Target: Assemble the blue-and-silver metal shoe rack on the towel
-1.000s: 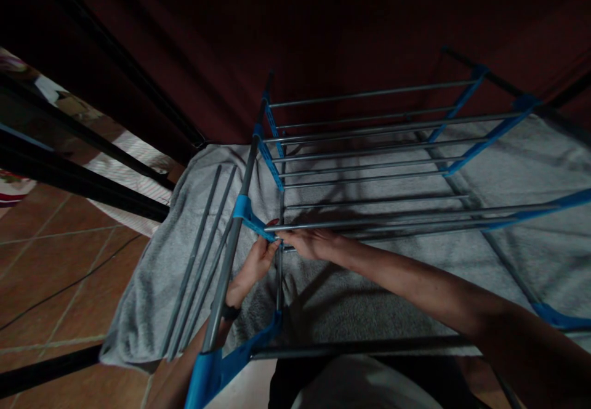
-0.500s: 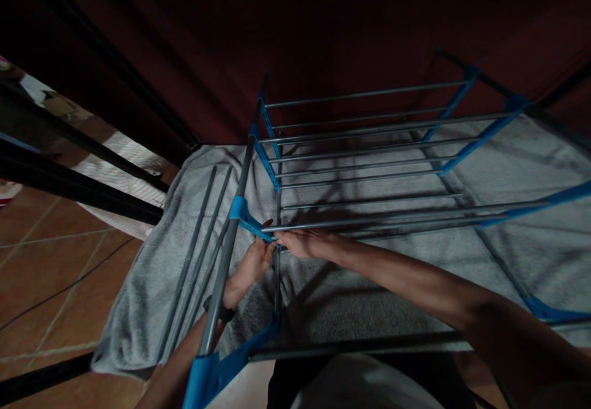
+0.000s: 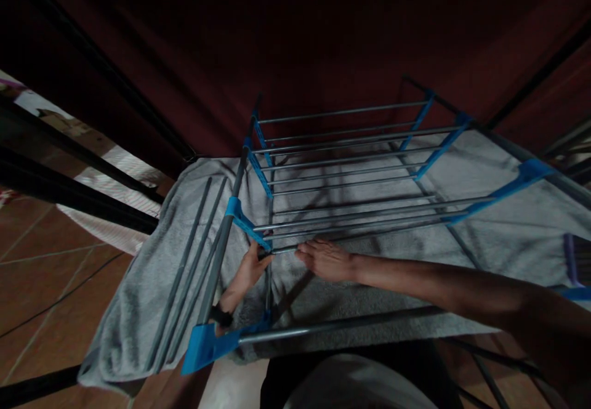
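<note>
1. I see a thin grey rod (image 3: 369, 236) running crosswise at the near edge of a shelf tier, its left end meeting a blue plastic side bracket (image 3: 247, 227) on a metal rack frame (image 3: 221, 255).
2. My left hand (image 3: 249, 268) comes up from below the frame; its fingers are curled against the bracket right at the rod's left end, thumb side toward the joint. I cannot tell whether they actually pinch the rod or only press the plastic.
3. My right hand (image 3: 325, 260) reaches in from the right, palm down, fingers loosely together and stretched toward the same rod just right of the joint. The fingertips lie at the rod; whether they grip it is not clear in the dim light.
4. A dark band (image 3: 220, 316) sits on my left wrist.
5. More grey rods (image 3: 351, 212) of the same tier lie parallel just behind, ending at a blue bracket on the right (image 3: 503, 190).
6. A farther tier of rods (image 3: 341, 150) stands beyond, between its own blue brackets.
7. Three loose rods (image 3: 184, 286) lie side by side on a grey towel (image 3: 138, 310) left of the frame.
8. The towel spreads under the whole rack over a tiled floor (image 3: 46, 298).
9. A dark red wall (image 3: 300, 27) rises behind.
</note>
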Tool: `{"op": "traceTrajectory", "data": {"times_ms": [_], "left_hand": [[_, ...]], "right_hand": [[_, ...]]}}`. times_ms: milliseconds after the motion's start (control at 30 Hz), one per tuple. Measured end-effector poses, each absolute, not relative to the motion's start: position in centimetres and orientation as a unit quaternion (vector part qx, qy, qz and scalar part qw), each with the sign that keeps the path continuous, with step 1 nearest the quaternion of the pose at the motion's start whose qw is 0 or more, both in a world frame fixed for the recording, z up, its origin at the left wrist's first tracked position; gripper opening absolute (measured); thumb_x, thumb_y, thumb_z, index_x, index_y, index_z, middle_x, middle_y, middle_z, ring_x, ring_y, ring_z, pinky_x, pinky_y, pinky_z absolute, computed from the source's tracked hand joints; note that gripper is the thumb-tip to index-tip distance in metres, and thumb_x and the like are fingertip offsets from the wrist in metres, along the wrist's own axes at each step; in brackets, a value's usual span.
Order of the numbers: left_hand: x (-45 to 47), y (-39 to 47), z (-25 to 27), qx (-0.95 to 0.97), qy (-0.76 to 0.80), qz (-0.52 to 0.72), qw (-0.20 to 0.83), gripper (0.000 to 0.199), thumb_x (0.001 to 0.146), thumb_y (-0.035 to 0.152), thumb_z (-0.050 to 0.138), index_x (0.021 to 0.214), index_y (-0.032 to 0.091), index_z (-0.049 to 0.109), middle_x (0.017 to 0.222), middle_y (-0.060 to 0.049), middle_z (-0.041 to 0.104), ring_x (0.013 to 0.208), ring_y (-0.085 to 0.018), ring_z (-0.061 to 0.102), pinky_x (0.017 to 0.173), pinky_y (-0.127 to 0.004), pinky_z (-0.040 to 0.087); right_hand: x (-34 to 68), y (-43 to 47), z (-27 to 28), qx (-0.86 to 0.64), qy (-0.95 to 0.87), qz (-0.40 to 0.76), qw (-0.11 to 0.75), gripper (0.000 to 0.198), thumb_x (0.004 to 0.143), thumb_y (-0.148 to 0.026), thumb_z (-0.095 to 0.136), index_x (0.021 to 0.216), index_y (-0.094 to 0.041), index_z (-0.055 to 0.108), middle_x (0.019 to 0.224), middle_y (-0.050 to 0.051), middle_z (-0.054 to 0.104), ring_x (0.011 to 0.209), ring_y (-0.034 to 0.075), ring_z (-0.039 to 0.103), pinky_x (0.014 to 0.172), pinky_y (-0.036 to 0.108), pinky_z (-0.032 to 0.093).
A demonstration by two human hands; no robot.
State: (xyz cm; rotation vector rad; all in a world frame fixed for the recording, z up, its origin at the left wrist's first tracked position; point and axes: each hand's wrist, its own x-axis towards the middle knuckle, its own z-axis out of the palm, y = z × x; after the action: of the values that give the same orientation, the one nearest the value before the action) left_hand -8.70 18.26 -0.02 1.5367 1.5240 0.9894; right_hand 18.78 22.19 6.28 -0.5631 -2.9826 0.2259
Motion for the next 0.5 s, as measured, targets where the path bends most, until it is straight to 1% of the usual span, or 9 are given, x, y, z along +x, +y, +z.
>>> {"op": "traceTrajectory", "data": {"times_ms": [100,200,300,367,433,500], "left_hand": [[-8.6,18.7,-0.8,0.598,0.607,0.384,0.356,0.059,0.073,0.036,0.074,0.125,0.022,0.052,0.125,-0.011,0.063,0.123,-0.029,0.056,0.109,-0.048,0.043],[-8.6,19.1,-1.2,0.598,0.606,0.389,0.353,0.055,0.073,0.038,0.074,0.121,0.020,0.053,0.116,-0.011,0.066,0.115,-0.028,0.061,0.104,-0.048,0.046],[-8.4,19.1,-1.2,0.598,0.613,0.395,0.331,0.045,0.075,0.040,0.072,0.112,0.020,0.056,0.113,-0.009,0.067,0.113,-0.028,0.062,0.101,-0.046,0.048],[-8.1,19.1,-1.0,0.599,0.628,0.394,0.303,0.038,0.076,0.041,0.070,0.105,0.020,0.057,0.108,-0.008,0.068,0.110,-0.027,0.063,0.099,-0.045,0.050],[-7.8,19.1,-0.8,0.598,0.641,0.393,0.276,0.033,0.078,0.042,0.067,0.101,0.020,0.058,0.105,-0.009,0.069,0.108,-0.028,0.064,0.098,-0.044,0.050],[-7.4,19.1,-0.6,0.598,0.649,0.393,0.258,0.031,0.080,0.041,0.065,0.101,0.019,0.060,0.106,-0.010,0.069,0.110,-0.029,0.064,0.099,-0.044,0.050]], "right_hand": [[18.8,23.2,4.4,-0.281,-0.952,0.119,0.009,0.026,0.096,-0.012,0.043,0.119,-0.013,0.056,0.117,0.013,0.063,0.101,0.023,0.063,0.089,0.038,0.052],[17.2,24.5,3.8,-0.319,-0.933,0.164,-0.021,0.028,0.096,-0.013,0.040,0.118,-0.014,0.057,0.115,0.014,0.066,0.097,0.025,0.066,0.082,0.039,0.054],[16.0,25.2,3.9,-0.318,-0.930,0.183,-0.026,0.033,0.094,-0.009,0.038,0.120,-0.015,0.058,0.116,0.012,0.068,0.101,0.023,0.067,0.085,0.036,0.054],[15.8,25.4,4.0,-0.320,-0.927,0.193,-0.026,0.035,0.095,-0.009,0.037,0.123,-0.015,0.057,0.117,0.012,0.068,0.103,0.022,0.066,0.088,0.034,0.053],[15.9,25.5,4.0,-0.324,-0.923,0.208,-0.024,0.034,0.097,-0.012,0.037,0.124,-0.016,0.057,0.118,0.012,0.068,0.104,0.022,0.066,0.090,0.034,0.052],[16.0,25.6,3.7,-0.332,-0.916,0.226,-0.020,0.032,0.100,-0.018,0.037,0.125,-0.017,0.057,0.118,0.012,0.069,0.104,0.023,0.066,0.091,0.035,0.052]]}}
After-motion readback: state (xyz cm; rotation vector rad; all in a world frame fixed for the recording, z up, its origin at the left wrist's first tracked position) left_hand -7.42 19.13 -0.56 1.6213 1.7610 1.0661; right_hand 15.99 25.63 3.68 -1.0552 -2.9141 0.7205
